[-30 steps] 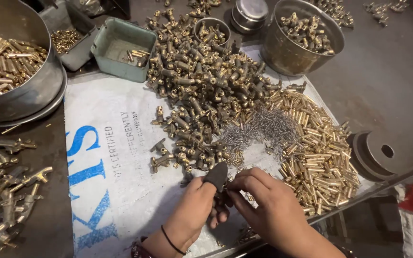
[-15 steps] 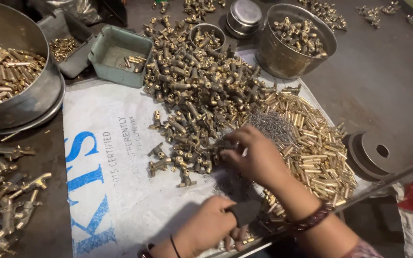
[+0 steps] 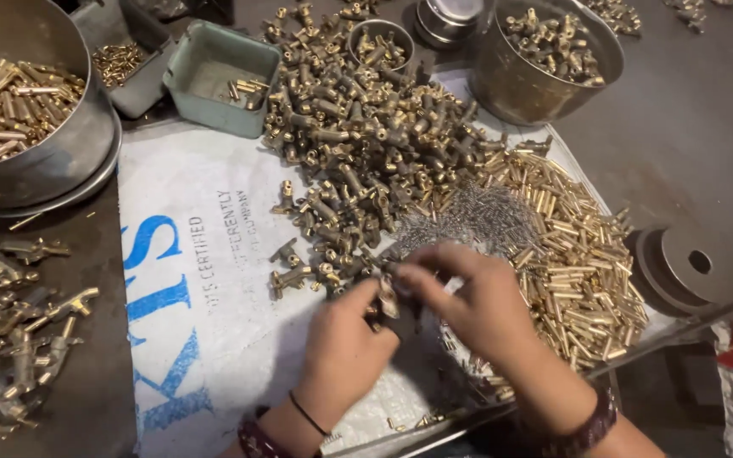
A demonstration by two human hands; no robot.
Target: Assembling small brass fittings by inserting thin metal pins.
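Observation:
My left hand [image 3: 345, 348] grips a small brass fitting [image 3: 388, 298] together with a dark tool below it, at the near edge of the white sack [image 3: 214, 280]. My right hand [image 3: 472, 301] meets it from the right, its fingertips pinched on the same fitting. Just beyond both hands lies a big heap of dark brass valve fittings [image 3: 366, 144]. A patch of thin silvery springs [image 3: 472, 216] lies behind my right hand, and a pile of shiny brass tubes [image 3: 579, 254] spreads to its right.
A large steel bowl of brass tubes [image 3: 19, 110] sits far left, a green tray [image 3: 218, 76] behind the sack, a steel pot of fittings [image 3: 549, 55] at back right. Assembled fittings [image 3: 10, 331] lie at left. A metal disc with a hole [image 3: 693, 267] lies at right.
My right hand has pulled back from the heap of fittings to meet my left hand, which rose toward the pile. Both now close on one brass fitting.

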